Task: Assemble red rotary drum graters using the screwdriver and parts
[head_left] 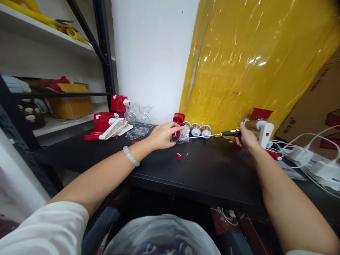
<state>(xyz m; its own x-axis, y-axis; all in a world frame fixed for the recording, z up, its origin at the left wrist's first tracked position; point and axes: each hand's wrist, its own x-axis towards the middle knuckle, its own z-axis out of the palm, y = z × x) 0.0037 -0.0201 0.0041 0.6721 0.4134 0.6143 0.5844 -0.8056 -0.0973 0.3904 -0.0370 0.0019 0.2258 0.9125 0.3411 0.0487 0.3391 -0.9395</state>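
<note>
My left hand (164, 135) is closed on a clear plastic part (185, 134) just above the black table, fingers on top and thumb below. My right hand (248, 137) grips a screwdriver (228, 132) by its black and yellow handle. The screwdriver's long shaft points left, and its tip reaches the right side of the clear part; whether it touches cannot be made out. Behind the left hand stands a red plastic piece (179, 118). Several metal drums (196, 130) with white ends sit side by side behind the shaft. A small red piece (178, 156) and tiny bits (187, 153) lie in front.
Left on the table (170, 173) are red housings (103, 122), white handles (117, 128) and clear discs (138, 115). At right stands a red and white device (265, 132), near white chargers and cables (299, 154). A yellow-wrapped panel (247, 71) leans behind; shelving (103, 46) rises at left.
</note>
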